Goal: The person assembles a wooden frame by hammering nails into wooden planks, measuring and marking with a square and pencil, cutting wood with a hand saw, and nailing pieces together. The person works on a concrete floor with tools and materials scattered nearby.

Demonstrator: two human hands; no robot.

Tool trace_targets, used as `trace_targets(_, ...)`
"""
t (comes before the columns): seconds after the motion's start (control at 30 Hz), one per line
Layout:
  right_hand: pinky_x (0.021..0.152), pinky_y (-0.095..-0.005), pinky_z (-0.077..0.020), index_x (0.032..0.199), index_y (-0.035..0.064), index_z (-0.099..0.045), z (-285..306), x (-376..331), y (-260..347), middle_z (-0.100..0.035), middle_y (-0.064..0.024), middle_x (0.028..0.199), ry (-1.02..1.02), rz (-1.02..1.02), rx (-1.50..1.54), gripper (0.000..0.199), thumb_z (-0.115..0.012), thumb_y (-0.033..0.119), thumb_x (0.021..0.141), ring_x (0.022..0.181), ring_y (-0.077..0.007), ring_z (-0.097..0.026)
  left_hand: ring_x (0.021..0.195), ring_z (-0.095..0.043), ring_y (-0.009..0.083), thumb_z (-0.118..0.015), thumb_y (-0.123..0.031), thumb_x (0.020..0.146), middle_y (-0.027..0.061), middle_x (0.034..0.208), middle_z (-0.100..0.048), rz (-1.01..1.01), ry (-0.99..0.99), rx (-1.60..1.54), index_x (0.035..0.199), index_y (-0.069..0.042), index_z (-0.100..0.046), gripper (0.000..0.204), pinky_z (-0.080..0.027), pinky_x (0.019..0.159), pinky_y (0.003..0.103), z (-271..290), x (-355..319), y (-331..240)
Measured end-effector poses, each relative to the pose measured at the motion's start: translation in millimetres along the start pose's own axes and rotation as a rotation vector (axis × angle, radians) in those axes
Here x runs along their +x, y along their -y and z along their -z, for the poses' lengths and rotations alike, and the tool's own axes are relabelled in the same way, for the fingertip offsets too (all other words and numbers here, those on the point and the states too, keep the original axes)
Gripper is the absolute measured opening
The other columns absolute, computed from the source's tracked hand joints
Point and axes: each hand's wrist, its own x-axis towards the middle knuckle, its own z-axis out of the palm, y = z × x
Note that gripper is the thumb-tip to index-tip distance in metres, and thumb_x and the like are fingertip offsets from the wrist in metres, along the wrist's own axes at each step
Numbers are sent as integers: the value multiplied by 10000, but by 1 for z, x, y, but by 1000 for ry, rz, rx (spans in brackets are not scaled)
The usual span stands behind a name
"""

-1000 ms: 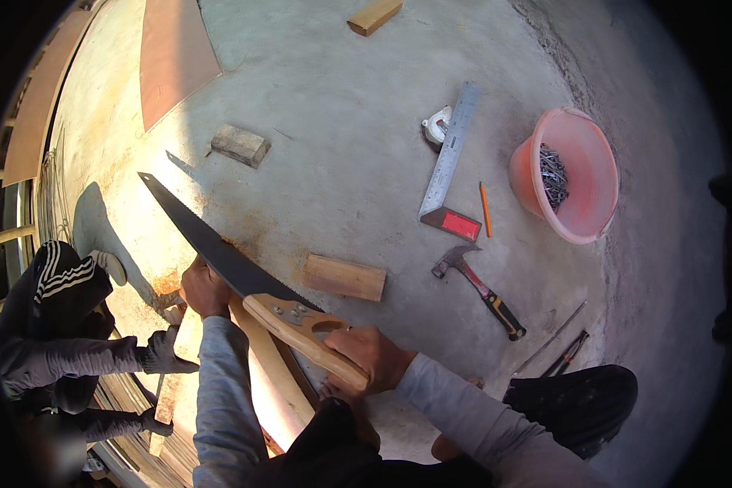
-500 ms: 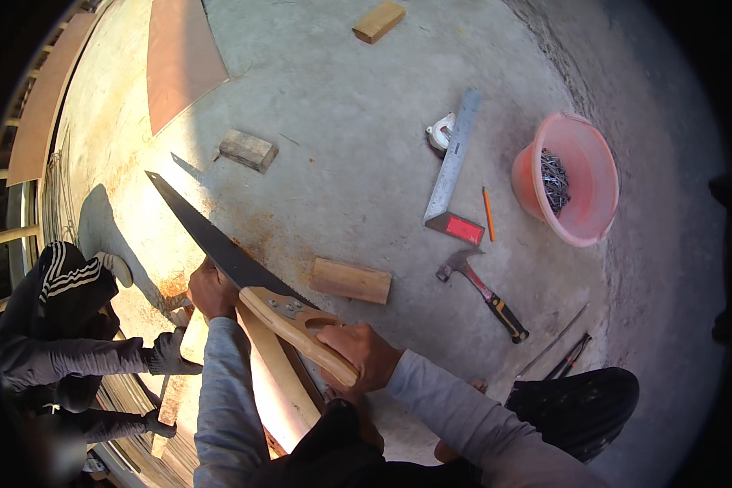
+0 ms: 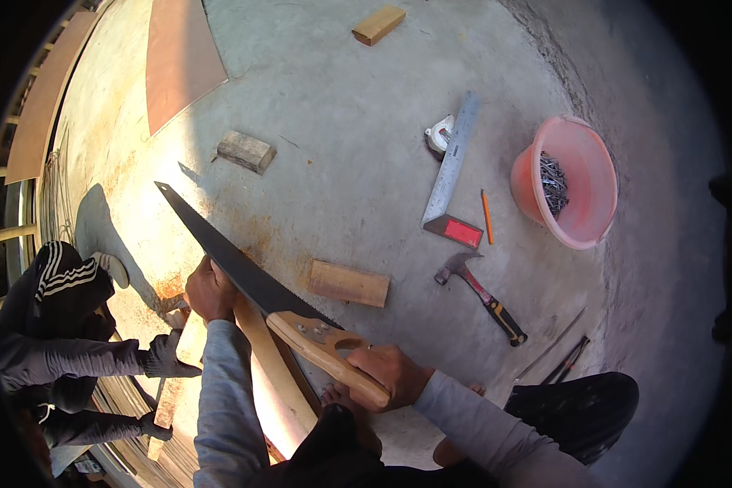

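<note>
My right hand (image 3: 392, 374) is closed around the wooden handle of a hand saw (image 3: 250, 275). The saw's dark blade slants up and to the left, its toothed edge facing the right side. My left hand (image 3: 209, 290) grips the far end of a pale wooden board (image 3: 270, 368), right beside the blade; its fingers are partly hidden. That board runs back toward my legs, under the saw. Whether the teeth touch the wood cannot be made out. A short wood block (image 3: 348, 283) lies on the floor just right of the blade.
At the left, a co-worker's gloved hand (image 3: 167, 355) holds another plank (image 3: 171, 403). Rightward on the concrete lie a hammer (image 3: 481, 298), a try square (image 3: 451, 175), a tape measure (image 3: 439, 134), a pencil (image 3: 487, 217) and pliers (image 3: 567, 361). A pink bucket (image 3: 591, 195) contains nails (image 3: 554, 185).
My right hand has pulled the saw back, down and to the right, and the blade has slid along with it. My left hand stays on the board's end.
</note>
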Motion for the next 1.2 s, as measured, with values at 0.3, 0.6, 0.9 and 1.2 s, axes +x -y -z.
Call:
trace_targets(0.3,563,-405,-543,984,20,-540,-6,-3,7,-644,-171,792,-59,60,-68,339,-756,105,737,677,-355,-677,752,-688,403,-431,-485,979,206,798,-704,1,-13,74,980,-69,-740,518,-524,658,466,0,-2,2)
trace_targets(0.6,639,-420,-565,1020,15,-544,2,5,16,-642,-179,789,1,6,20,396,-789,141,735,717,-356,-687,767,-678,420,-417,-510,965,212,798,-692,2,-21,101,991,-103,-739,520,-526,664,477,-2,-2,1)
trace_targets(0.9,676,-404,-586,1032,3,-567,-5,14,1,-650,-159,826,55,-37,20,407,-796,136,723,773,-352,-705,758,-680,418,-402,-420,970,211,802,-698,-24,1,68,999,-91,-743,474,-525,671,486,1,0,0)
trace_targets(1.2,600,-385,-563,1027,-1,-577,-14,28,-12,-637,-162,777,-64,23,11,367,-763,98,727,690,-360,-682,745,-672,427,-403,-380,969,219,790,-690,-52,-44,97,975,-89,-734,441,-518,664,500,3,3,-4)
